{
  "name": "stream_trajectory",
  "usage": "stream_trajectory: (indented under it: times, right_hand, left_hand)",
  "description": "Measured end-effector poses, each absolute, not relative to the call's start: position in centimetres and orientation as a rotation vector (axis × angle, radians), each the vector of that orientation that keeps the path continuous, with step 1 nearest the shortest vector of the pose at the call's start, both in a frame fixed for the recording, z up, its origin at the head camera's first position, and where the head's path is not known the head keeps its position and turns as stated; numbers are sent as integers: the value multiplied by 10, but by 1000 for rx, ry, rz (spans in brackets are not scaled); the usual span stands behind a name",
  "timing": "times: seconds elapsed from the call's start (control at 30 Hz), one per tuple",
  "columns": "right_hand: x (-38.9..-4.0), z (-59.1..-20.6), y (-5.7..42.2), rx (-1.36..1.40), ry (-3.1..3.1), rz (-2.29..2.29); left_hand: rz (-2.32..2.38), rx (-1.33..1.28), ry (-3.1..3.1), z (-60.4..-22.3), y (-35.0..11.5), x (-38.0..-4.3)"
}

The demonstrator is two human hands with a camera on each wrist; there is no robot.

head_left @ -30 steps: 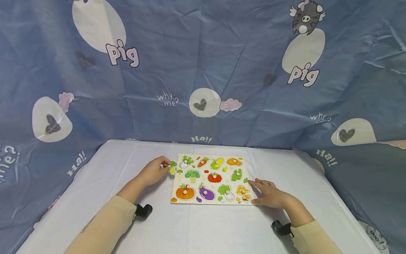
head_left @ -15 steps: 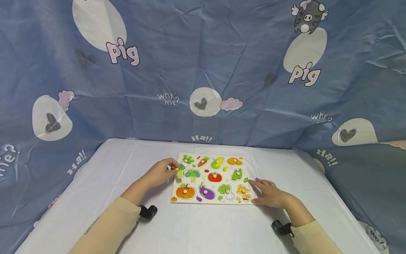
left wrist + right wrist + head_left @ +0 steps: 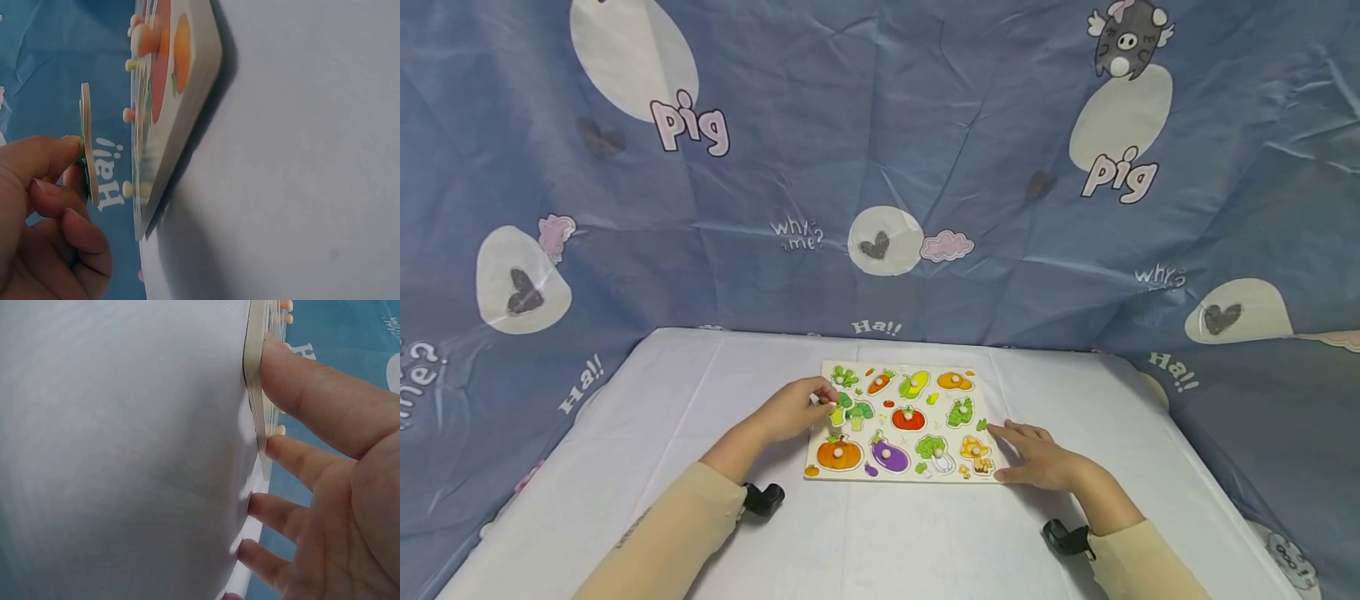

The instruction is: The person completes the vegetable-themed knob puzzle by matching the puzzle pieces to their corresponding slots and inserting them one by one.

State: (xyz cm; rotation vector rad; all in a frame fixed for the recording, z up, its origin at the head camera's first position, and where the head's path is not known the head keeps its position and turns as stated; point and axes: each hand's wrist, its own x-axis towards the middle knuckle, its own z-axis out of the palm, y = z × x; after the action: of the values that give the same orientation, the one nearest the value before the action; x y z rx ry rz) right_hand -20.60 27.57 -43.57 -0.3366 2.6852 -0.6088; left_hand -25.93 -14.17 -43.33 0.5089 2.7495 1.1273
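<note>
Between thumb and fingers, my left hand (image 3: 793, 410) pinches a thin broccoli puzzle piece (image 3: 838, 412), held above the left side of a vegetable peg puzzle board (image 3: 880, 476). In the left wrist view the piece (image 3: 90, 144) shows edge-on, apart from the board (image 3: 206, 47). Partly behind it in the head view is the broccoli picture (image 3: 858, 412) on the board. My right hand (image 3: 1037, 458) rests at the board's right edge with fingers spread. Its thumb (image 3: 312, 387) and index finger touch that edge in the right wrist view; other fingertips rest on the cloth.
Knobbed pieces sit in the board, among them a pumpkin (image 3: 829, 458), an eggplant (image 3: 895, 462), a tomato (image 3: 898, 422) and a mushroom (image 3: 973, 445). A white cloth (image 3: 880, 542) covers the table. Behind it hangs a blue printed curtain (image 3: 820, 167).
The left hand has carried the broccoli piece rightward, from beside the board's left edge to over the board near the broccoli picture. The right hand stays at the right edge.
</note>
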Motion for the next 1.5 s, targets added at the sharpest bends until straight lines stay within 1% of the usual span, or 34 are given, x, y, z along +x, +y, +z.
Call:
stream_trajectory:
  times: [0.5, 0.8, 1.5]
  right_hand:
    - [-206, -436, 274, -322, 2688, -604]
    - [-205, -436, 274, -322, 2682, -596]
    - [-205, -435, 275, -336, 2689, -612]
  left_hand:
    - [1012, 598, 2738, -437, -123, -269]
    - [946, 587, 2706, -440, -116, -275]
    - [804, 598, 2732, -434, -104, -278]
